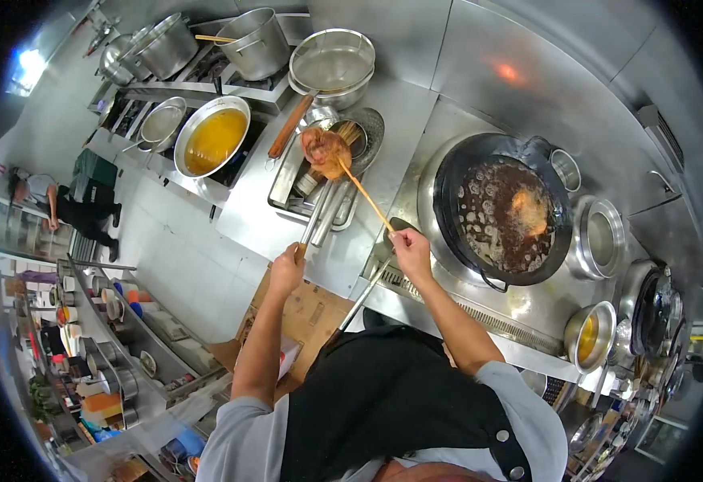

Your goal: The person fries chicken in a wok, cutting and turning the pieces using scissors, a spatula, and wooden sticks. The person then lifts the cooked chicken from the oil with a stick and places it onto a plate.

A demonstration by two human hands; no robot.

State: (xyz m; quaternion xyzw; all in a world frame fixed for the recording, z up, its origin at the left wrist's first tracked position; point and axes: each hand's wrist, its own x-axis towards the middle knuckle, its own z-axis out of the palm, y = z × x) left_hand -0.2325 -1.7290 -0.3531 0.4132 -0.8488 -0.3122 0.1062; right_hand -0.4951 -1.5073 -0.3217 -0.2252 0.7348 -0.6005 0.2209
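My left hand (287,270) is closed around the grip of a long-handled metal utensil (316,218). Its far end runs up behind a browned piece of fried food (326,153), which hides the utensil's head. Long wooden chopsticks (366,196), or a single stick, are pinched in my right hand (411,252), their far tip against the lower right side of the food. Below and around the food lies a metal tray (281,198) with ladles and a perforated skimmer (374,128). To the right, another golden piece (530,212) sits in bubbling dark oil in a black wok (448,229).
A pan of yellow liquid (231,120) stands on the stove at left, near stockpots (259,48) and a steel colander (333,60). Steel bowls (602,233) line the wok's right side. A co-worker (62,201) is at the far left. Shelves (118,321) hold containers.
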